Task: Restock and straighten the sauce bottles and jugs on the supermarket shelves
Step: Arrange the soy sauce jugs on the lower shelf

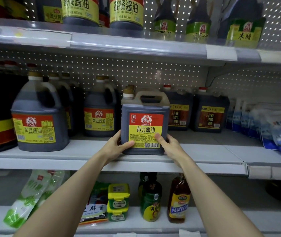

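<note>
A square dark soy sauce jug [144, 108] with a red and yellow label stands at the front of the middle shelf [85, 159], label facing me. My left hand [117, 145] grips its lower left corner, thumb across the label's bottom edge. My right hand [169, 145] grips its lower right corner, thumb on the label beside the barcode. Similar round soy sauce jugs stand to the left, one [38, 117] at the front and one [100, 115] further back.
Two dark vinegar jugs [209, 113] stand behind right of the held jug, with blue-and-white pouches [276, 132] at far right. The upper shelf carries soy sauce bottles [126, 12] and green-labelled vinegar bottles. Below are pouches, green tubs [118, 202] and small bottles [179, 200].
</note>
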Motion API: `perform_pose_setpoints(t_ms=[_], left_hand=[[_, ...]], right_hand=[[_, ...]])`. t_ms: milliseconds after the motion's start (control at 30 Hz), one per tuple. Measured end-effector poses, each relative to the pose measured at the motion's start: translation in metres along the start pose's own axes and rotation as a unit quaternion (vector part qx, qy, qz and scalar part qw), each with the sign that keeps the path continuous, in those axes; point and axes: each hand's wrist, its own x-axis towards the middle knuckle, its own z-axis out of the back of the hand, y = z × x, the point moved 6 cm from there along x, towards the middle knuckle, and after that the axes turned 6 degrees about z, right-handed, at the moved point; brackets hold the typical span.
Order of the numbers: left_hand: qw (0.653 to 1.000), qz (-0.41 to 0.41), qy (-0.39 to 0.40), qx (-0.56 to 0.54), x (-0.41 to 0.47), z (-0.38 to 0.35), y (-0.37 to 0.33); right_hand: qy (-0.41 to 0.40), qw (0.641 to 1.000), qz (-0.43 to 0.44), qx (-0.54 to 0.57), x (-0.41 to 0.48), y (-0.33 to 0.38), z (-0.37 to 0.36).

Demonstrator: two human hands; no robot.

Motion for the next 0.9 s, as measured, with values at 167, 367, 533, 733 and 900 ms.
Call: perform_pose_setpoints(t_ms=[167, 367, 533, 733, 900], left_hand=[[1.0, 0.001, 0.0, 0.0, 0.0001, 0.0001, -0.0018], [1.0, 0.011, -0.006, -0.003, 0.0002, 0.0008, -0.0005], [1.0, 0.009, -0.001, -0.004, -0.0007, 0.0005, -0.0018], [1.0, 0.009, -0.002, 0.004, -0.002, -0.0009, -0.0042], [0.999, 0.029, -0.029, -0.01, -0.0042, 0.0018, -0.0022]], right_hand=[[0.003, 1.0, 0.0, 0.002, 0.0, 0.0004, -0.0009], [0.004, 1.0, -0.004, 0.006, 0.0007, -0.0013, -0.0007], [0.003, 1.0, 0.001, 0.006, 0.0001, 0.001, -0.0011], [0.0, 1.0, -0.004, 0.003, 0.0005, 0.0003, -0.0015], [-0.001, 1.0, -0.013, -0.001, -0.0015, 0.0018, -0.0019]])
